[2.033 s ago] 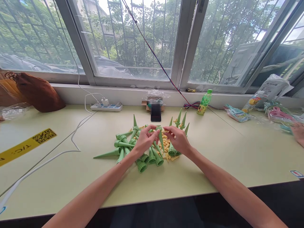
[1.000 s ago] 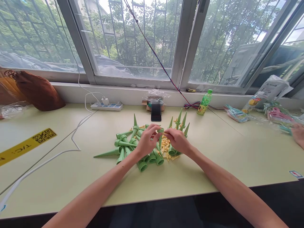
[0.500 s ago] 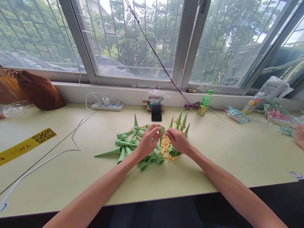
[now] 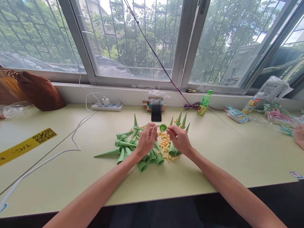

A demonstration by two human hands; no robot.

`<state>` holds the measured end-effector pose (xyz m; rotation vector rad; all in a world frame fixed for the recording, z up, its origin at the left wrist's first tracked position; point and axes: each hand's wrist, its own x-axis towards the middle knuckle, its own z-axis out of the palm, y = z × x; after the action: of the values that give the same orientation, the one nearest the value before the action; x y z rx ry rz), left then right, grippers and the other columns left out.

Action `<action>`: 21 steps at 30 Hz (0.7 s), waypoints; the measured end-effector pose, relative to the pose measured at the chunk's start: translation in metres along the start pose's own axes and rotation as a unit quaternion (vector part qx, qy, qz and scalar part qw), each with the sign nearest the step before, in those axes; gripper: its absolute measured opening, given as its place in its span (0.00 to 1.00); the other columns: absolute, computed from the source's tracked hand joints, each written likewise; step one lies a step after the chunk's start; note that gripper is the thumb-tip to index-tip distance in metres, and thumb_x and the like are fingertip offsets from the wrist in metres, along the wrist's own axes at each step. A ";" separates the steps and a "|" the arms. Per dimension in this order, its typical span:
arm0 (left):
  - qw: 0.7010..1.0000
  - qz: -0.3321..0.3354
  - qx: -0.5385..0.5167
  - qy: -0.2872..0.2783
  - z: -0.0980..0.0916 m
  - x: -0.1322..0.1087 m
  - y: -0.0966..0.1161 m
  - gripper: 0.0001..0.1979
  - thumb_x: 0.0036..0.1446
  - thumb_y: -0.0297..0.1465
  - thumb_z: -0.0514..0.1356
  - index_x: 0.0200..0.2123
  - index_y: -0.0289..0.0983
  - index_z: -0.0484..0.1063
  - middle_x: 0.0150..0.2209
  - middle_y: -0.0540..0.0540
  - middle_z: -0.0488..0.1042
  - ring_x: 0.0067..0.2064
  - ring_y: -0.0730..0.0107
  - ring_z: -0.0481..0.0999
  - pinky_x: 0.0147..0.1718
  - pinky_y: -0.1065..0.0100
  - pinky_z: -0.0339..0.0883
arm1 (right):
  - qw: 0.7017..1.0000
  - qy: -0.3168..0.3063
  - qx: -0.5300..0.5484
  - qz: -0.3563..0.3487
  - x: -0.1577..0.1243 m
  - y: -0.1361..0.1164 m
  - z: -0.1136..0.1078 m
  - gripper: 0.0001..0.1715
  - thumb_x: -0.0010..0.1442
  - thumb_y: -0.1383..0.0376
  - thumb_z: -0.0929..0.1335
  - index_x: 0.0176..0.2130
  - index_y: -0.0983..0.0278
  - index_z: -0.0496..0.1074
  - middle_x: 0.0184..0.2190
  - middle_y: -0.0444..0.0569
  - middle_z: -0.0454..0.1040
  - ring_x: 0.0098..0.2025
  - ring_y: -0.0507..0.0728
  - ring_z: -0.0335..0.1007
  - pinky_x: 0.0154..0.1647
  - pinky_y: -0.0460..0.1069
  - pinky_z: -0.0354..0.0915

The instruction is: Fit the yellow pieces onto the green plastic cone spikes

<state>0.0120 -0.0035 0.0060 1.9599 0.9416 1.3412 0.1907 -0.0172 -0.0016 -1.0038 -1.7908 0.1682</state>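
Observation:
My left hand (image 4: 146, 141) and my right hand (image 4: 180, 140) hover close together over a pile of green plastic cones (image 4: 133, 148) and small yellow pieces (image 4: 165, 144) on the pale green table (image 4: 71, 171). Between the two hands sits one green cone (image 4: 162, 127), its round open end facing me. The left fingers are curled beside it and seem to hold its body. My right fingertips are pinched together at its rim; what they hold is too small to name. Several cones (image 4: 180, 118) stand upright behind my right hand.
A phone (image 4: 156, 113) leans against a small box at the sill. Also on the table are a white power strip (image 4: 107, 106) with its cable (image 4: 47, 160), a green bottle (image 4: 204, 103), a brown bag (image 4: 39, 91), a yellow label (image 4: 26, 145) and packets (image 4: 237, 114). Another person's hand (image 4: 299, 134) shows at the far right edge.
The cone hung tip down from my left fingers; now it is tilted up so its open end faces me. Both hands rose slightly and moved a little apart.

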 end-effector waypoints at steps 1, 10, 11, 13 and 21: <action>1.000 -0.009 -0.017 -0.005 0.001 0.000 0.000 0.14 0.66 0.42 0.47 0.41 0.38 0.63 0.21 0.54 0.68 0.21 0.75 0.68 0.23 0.73 0.62 | 1.000 -0.002 0.003 -0.004 0.000 0.000 0.000 0.11 0.67 0.61 0.62 0.39 0.63 0.71 0.30 0.48 0.74 0.29 0.53 0.68 0.31 0.47 0.64; 0.989 -0.075 -0.121 -0.044 0.002 0.001 -0.001 0.22 0.65 0.47 0.46 0.43 0.36 0.68 0.22 0.51 0.70 0.23 0.68 0.75 0.21 0.70 0.68 | 0.998 -0.038 0.017 -0.042 -0.002 0.000 0.002 0.09 0.66 0.62 0.64 0.41 0.62 0.72 0.32 0.48 0.75 0.30 0.52 0.69 0.29 0.46 0.66; 0.989 -0.076 -0.120 -0.048 0.002 0.001 -0.001 0.22 0.65 0.47 0.46 0.43 0.36 0.68 0.23 0.51 0.70 0.24 0.68 0.76 0.21 0.70 0.68 | 0.998 -0.039 0.018 -0.045 -0.002 0.000 0.003 0.09 0.65 0.62 0.64 0.41 0.62 0.72 0.32 0.48 0.75 0.30 0.52 0.69 0.29 0.46 0.66; 0.988 -0.076 -0.122 -0.055 0.001 0.001 0.000 0.21 0.64 0.47 0.48 0.43 0.37 0.69 0.26 0.50 0.70 0.25 0.69 0.76 0.21 0.71 0.68 | 0.998 -0.041 0.023 -0.049 -0.002 0.000 0.003 0.08 0.65 0.63 0.65 0.41 0.62 0.72 0.33 0.48 0.75 0.30 0.51 0.69 0.29 0.46 0.66; 0.976 -0.095 -0.191 -0.036 -0.001 0.003 0.006 0.16 0.62 0.43 0.54 0.41 0.37 0.69 0.29 0.51 0.67 0.24 0.74 0.73 0.21 0.71 0.70 | 0.997 -0.049 0.034 -0.047 0.000 0.001 0.000 0.10 0.64 0.64 0.65 0.45 0.61 0.72 0.38 0.49 0.76 0.31 0.51 0.71 0.29 0.46 0.66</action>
<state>0.0132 -0.0043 0.0126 1.5746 0.7510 1.2274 0.1908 -0.0164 -0.0021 -0.8746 -1.9037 0.2219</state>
